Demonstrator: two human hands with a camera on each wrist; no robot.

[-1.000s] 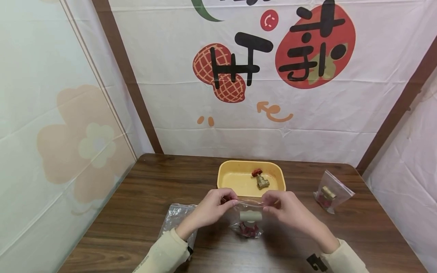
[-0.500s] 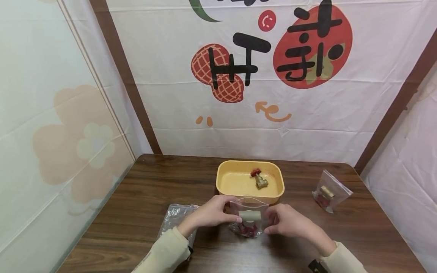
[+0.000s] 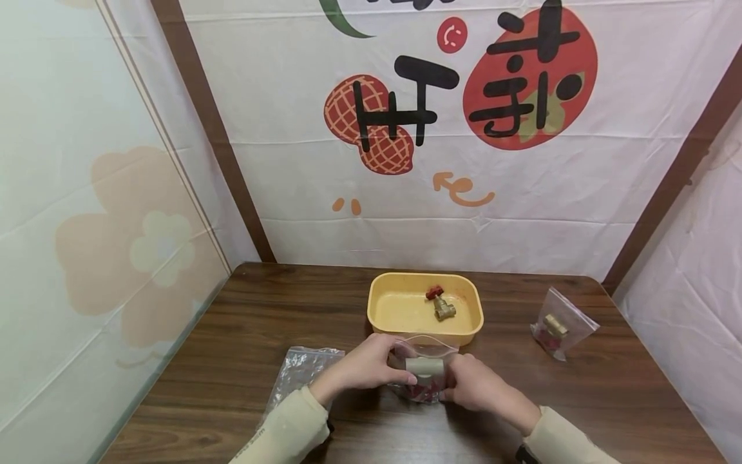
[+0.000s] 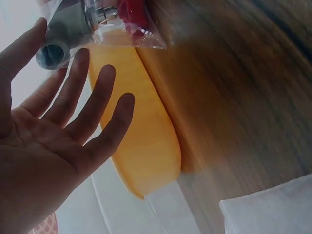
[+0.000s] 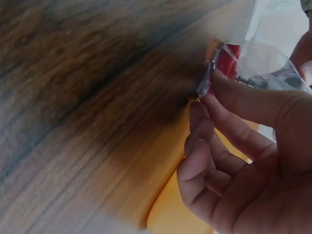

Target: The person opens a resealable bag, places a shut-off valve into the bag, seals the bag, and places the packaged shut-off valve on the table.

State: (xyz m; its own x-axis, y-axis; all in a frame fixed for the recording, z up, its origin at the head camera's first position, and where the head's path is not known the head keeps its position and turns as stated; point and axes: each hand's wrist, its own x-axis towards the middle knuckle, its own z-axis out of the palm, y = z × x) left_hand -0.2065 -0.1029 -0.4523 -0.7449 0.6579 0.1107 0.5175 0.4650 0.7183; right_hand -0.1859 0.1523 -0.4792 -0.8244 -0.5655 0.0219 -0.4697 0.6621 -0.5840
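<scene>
A clear zip bag (image 3: 430, 348) stands at the near side of the yellow tray, with a valve (image 3: 424, 367) inside it. That valve has a grey-green body and a red handwheel (image 5: 227, 60) at the lower end. My left hand (image 3: 371, 362) holds the bag's left side, thumb in front and fingers behind, close by the open end of the valve body (image 4: 52, 54). On the other side my right hand (image 3: 476, 383) pinches the bag's lower right edge near the handwheel. The bag's mouth gapes a little at the top.
Behind the bag stands the yellow tray (image 3: 400, 309), holding a brass valve (image 3: 444, 310) with a red handwheel. Another bagged valve (image 3: 554, 327) sits to the right. Flat clear bags (image 3: 298, 368) lie left on the wooden table (image 3: 290, 299). A printed cloth (image 3: 290, 161) hangs behind.
Both hands have come down from the bag's top edge to its sides. The right hand has moved left and taken hold of the lower edge. The bag's mouth now shows uncovered.
</scene>
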